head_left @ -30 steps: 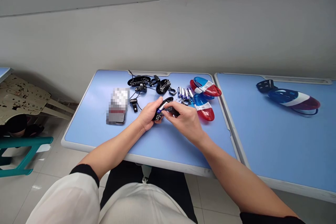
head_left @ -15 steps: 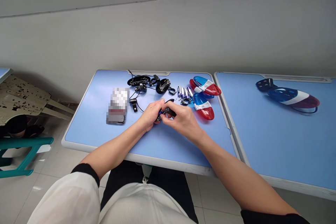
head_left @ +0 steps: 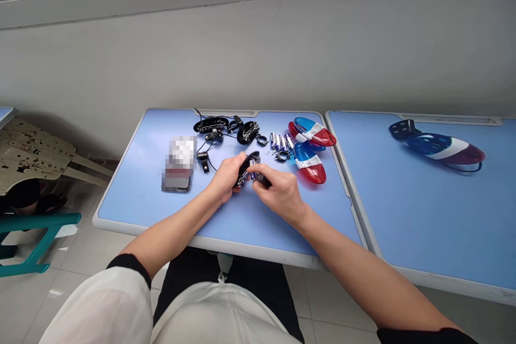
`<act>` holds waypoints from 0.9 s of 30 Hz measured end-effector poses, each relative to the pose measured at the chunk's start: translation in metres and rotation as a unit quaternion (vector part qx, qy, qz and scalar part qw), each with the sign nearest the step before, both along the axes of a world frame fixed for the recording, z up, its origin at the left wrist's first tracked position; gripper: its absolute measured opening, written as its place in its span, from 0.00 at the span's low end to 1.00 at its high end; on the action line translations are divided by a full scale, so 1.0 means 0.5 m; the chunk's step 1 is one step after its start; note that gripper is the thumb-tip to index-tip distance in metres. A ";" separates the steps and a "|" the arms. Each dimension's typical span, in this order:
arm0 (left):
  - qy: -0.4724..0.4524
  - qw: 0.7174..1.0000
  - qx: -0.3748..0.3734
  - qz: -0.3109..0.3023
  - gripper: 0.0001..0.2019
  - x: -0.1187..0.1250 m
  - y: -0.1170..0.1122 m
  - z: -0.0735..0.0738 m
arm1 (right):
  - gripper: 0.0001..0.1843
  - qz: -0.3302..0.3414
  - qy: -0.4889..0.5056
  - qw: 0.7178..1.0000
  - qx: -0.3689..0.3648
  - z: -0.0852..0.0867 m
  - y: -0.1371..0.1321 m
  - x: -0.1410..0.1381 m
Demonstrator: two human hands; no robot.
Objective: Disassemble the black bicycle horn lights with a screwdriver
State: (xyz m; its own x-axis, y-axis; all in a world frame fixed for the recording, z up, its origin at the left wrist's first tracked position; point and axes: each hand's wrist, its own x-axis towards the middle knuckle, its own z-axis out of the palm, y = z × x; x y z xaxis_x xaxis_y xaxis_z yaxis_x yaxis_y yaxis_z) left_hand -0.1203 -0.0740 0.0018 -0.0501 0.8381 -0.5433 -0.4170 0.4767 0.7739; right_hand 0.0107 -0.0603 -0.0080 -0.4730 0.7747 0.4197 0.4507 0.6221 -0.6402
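left of centre in the frame lies a partly pixelated smartphone [head_left: 183, 185]. at mid-frame, the left hand [head_left: 227, 176] grips a black oval housing [head_left: 242, 171]; the right hand [head_left: 281, 185] is closed around a black handle [head_left: 264, 179], its index finger extended to the housing. slightly right and higher lie loose batteries [head_left: 279, 143], then red-and-blue plastic shells [head_left: 314, 172]. a blue, white and red lamp [head_left: 443, 148] rests at frame right.

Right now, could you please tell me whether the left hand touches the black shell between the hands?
Touching: the head view shows the left hand gripping the black shell from the left.
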 end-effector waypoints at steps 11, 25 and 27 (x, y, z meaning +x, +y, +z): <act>0.034 0.998 0.036 0.024 0.17 -0.005 0.007 -0.015 | 0.07 -0.019 0.020 0.988 -0.154 0.049 0.034 0.036; 0.021 0.997 0.048 0.061 0.18 -0.021 0.007 -0.018 | 0.10 -0.095 -0.242 0.963 -0.069 0.011 0.202 0.028; 0.022 0.997 0.046 0.058 0.17 -0.021 0.007 -0.019 | 0.11 -0.097 -0.255 0.960 -0.068 0.005 0.206 0.025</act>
State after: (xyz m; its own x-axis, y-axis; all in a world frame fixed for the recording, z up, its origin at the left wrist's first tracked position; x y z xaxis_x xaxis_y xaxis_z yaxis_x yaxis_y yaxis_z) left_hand -0.1310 -0.0705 -0.0079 -0.1715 0.8717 -0.4590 -0.4297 0.3531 0.8311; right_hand 0.0232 0.0428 -0.0055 -0.4320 0.8999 0.0603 0.8258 0.4215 -0.3747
